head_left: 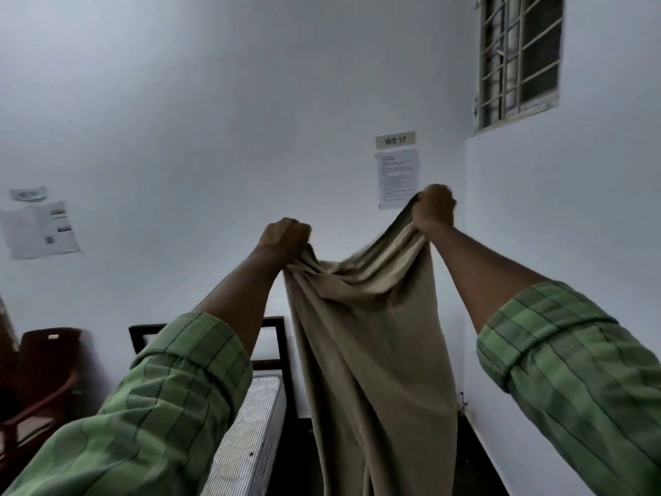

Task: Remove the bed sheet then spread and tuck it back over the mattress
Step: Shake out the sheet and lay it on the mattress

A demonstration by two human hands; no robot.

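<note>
While raised, left hand (284, 235) and right hand (434, 209) each clench bed sheet (372, 338); mattress (250, 434) apparently bare below

White walls (214, 102), barred window (518, 59), dark chair (46, 370), posted papers (397, 179).

Both arms reach up and forward from the bottom corners of the frame, bare forearms rising out of rolled green sleeves. The left hand (284, 236), just left of centre, is a closed fist with the knuckles up, gripping bunched sheet (372, 334). The right hand (434, 209), higher and right of centre, is likewise fisted, clenching the other bunch.
</note>
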